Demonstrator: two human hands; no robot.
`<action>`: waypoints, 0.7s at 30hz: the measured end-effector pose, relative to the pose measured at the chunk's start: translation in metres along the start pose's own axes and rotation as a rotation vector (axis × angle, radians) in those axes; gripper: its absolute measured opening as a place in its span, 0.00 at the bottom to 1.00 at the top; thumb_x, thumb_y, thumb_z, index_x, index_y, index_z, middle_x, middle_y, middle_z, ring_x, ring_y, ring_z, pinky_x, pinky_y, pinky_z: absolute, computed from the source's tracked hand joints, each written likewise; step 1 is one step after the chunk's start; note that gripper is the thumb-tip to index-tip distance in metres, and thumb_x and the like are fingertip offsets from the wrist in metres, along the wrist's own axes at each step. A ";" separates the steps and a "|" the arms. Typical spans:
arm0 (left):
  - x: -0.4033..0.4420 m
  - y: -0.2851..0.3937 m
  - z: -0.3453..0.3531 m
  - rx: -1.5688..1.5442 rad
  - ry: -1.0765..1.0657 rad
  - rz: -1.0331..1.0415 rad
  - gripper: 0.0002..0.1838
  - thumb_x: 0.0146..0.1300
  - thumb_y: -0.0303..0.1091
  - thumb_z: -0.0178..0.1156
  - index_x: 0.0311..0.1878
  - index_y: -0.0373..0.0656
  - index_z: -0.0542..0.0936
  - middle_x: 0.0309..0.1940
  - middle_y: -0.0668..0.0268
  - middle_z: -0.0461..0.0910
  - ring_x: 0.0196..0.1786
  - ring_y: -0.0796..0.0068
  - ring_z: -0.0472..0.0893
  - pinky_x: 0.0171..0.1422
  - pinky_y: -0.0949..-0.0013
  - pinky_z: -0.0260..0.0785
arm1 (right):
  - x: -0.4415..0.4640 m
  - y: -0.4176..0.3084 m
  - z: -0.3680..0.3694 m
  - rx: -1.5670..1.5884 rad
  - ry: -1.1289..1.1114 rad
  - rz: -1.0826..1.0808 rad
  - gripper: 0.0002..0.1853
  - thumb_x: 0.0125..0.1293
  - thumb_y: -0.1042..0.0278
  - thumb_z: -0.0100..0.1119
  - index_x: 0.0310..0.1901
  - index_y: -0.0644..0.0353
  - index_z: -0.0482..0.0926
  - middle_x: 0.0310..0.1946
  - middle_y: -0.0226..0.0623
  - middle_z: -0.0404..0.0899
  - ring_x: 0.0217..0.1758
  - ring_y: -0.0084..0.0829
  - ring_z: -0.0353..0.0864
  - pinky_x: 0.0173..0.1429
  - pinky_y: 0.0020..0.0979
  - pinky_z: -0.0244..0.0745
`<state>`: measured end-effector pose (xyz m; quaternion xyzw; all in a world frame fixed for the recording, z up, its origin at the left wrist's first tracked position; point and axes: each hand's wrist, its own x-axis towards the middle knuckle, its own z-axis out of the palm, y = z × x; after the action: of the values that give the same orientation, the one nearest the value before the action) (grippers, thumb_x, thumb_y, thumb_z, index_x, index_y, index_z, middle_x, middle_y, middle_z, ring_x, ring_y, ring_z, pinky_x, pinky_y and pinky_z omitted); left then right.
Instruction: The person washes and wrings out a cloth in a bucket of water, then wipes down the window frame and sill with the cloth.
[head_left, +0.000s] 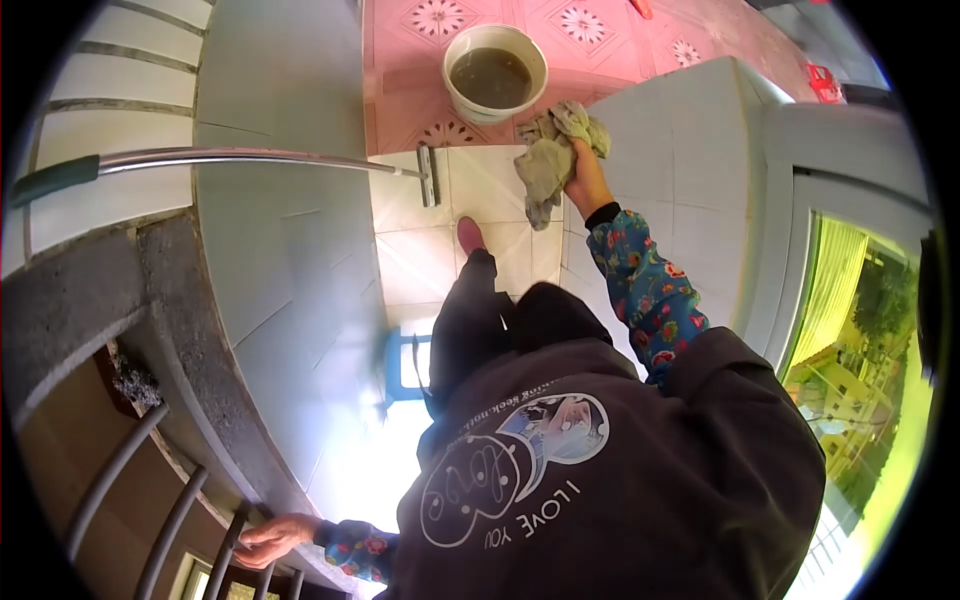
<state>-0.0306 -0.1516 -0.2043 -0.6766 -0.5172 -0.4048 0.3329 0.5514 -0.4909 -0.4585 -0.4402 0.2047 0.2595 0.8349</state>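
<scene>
The right hand is clutching a crumpled rag, hanging lengthwise front-to-back; 1 bucket is standing just ahead-left, nearer this grip. The left hand is resting at railing bars, closure unclear.

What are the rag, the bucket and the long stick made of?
The rag looks like matte cloth, because it bunches into soft folds.
The bucket is probably plastic: its pale wall looks smooth and moulded.
The stick seems to be polished metal, silvery with bright streaks; its dull green grip could be plastic or rubber.
</scene>
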 end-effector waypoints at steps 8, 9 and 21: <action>0.004 -0.002 -0.003 -0.021 -0.213 -0.099 0.30 0.74 0.54 0.45 0.60 0.32 0.62 0.56 0.49 0.59 0.54 0.55 0.67 0.59 0.57 0.67 | 0.073 -0.031 -0.006 -0.080 0.020 0.003 0.18 0.71 0.65 0.51 0.60 0.61 0.72 0.57 0.37 0.76 0.57 0.35 0.77 0.62 0.38 0.73; 0.004 0.000 -0.002 -0.020 -0.243 -0.123 0.30 0.74 0.54 0.45 0.61 0.32 0.61 0.57 0.48 0.58 0.55 0.55 0.66 0.60 0.57 0.67 | 0.085 -0.036 -0.005 -0.097 0.009 -0.009 0.18 0.71 0.65 0.51 0.59 0.61 0.72 0.56 0.37 0.76 0.56 0.35 0.77 0.62 0.38 0.73; -0.246 0.164 0.062 -0.491 -1.381 -1.145 0.19 0.72 0.38 0.47 0.61 0.42 0.71 0.52 0.66 0.75 0.50 0.66 0.76 0.53 0.61 0.71 | 0.226 -0.054 0.067 -1.215 -0.186 -0.470 0.20 0.62 0.72 0.62 0.57 0.57 0.75 0.51 0.35 0.80 0.50 0.35 0.81 0.54 0.34 0.77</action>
<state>0.1073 -0.2433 -0.4570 -0.4606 -0.7556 -0.1133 -0.4518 0.7688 -0.4030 -0.5181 -0.8419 -0.1530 0.1765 0.4865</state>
